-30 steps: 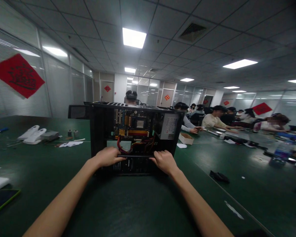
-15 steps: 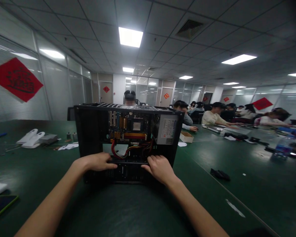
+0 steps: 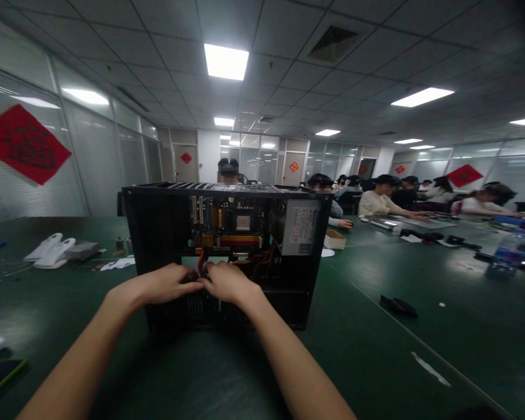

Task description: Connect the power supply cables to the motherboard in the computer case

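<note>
The green table [image 3: 376, 350] carries an open computer case [image 3: 157, 245] directly ahead of you, its long axis running left to right. Your left hand [image 3: 166, 284] and right hand [image 3: 227, 282] meet at the lower opening, fingers curled around the red cables [image 3: 200, 263]. The cables rise straight up from your fingertips; both hands are equally near.

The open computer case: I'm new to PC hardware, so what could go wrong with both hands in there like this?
Both the left hand and right hand crowd the red cables at the open computer case; a hard tug might strain a connector. Bare fingers sit close to the motherboard, so static or a slip could harm it. The case's metal edges might scratch knuckles.
</note>
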Tool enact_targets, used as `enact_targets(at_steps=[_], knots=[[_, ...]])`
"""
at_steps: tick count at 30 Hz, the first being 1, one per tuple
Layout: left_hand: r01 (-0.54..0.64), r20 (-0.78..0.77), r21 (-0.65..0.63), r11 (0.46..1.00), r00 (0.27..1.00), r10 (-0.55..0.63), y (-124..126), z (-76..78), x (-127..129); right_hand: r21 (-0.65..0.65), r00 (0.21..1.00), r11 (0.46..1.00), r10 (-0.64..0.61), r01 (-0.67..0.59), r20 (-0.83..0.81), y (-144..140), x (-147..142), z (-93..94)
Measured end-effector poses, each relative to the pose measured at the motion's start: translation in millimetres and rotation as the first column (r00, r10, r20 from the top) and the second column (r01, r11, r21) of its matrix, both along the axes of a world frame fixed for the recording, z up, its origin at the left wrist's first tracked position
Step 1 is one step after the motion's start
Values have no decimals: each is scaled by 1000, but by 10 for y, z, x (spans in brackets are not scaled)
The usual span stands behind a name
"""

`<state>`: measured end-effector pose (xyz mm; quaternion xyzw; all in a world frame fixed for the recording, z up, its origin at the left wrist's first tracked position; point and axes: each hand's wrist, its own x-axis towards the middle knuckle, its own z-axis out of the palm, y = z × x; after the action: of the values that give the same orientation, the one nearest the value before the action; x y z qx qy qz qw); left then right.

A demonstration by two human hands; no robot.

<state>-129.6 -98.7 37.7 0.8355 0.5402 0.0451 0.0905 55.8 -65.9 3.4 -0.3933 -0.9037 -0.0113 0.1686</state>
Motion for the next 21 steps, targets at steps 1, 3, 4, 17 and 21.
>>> enact_targets(at_steps=[1,3,4,17,21], knots=[[12,19,-3,1000,1000,-12,3,7,-14,-27,999,1000,11,-13,-45,7,10,4],[20,64,13,1000,998,-21,9,15,-27,-63,985,997,25,-36,-169,6,73,61],[15,88,38,999,996,-18,11,17,-21,-75,968,996,35,-55,-247,-1,123,114],[39,454,400,916,860,-235,-448,378,636,-247,682,883,107,-400,-724,-581,871,884],[1,493,481,877,827,-271,-573,513,777,-230,689,894,113,-386,-716,-713,949,961]])
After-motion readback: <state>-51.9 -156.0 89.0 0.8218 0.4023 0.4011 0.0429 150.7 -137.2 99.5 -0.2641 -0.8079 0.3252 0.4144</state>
